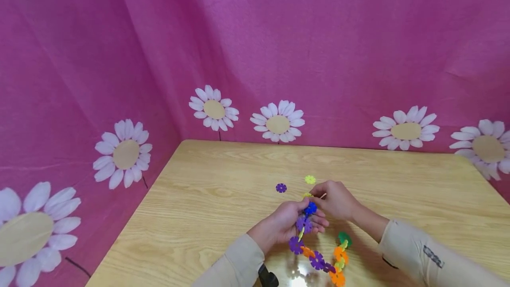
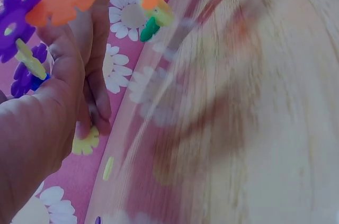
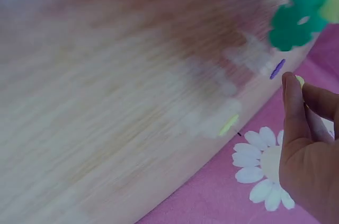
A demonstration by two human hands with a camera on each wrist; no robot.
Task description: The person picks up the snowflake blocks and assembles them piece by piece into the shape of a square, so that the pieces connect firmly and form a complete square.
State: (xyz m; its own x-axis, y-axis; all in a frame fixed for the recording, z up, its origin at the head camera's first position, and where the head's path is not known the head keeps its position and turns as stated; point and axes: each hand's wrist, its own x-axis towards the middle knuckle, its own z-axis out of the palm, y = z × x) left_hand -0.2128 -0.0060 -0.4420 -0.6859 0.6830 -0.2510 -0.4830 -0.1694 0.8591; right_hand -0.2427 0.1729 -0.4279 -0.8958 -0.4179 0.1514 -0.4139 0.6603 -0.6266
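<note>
A chain of interlocking plastic flower discs (image 1: 296, 246) in purple, orange, yellow, blue and green hangs from my left hand (image 1: 282, 221). The left thumb pinches near the blue disc (image 1: 311, 208), with the palm turned up and the other fingers behind the chain. At the chain's loose end is a green disc (image 1: 345, 238), also large in the right wrist view. Close by, my right hand (image 1: 338, 200) pinches a yellow flower disc (image 2: 86, 143) between thumb and fingertips. Whether that yellow disc touches the blue one is hidden by the fingers.
On the wooden table (image 1: 223, 176), a purple disc (image 1: 281, 188) and a yellow disc (image 1: 310, 180) lie flat beyond the hands. A black object (image 1: 268, 277) sits beside the left sleeve. A pink daisy-printed cloth (image 1: 338, 56) hangs behind the table and on its left.
</note>
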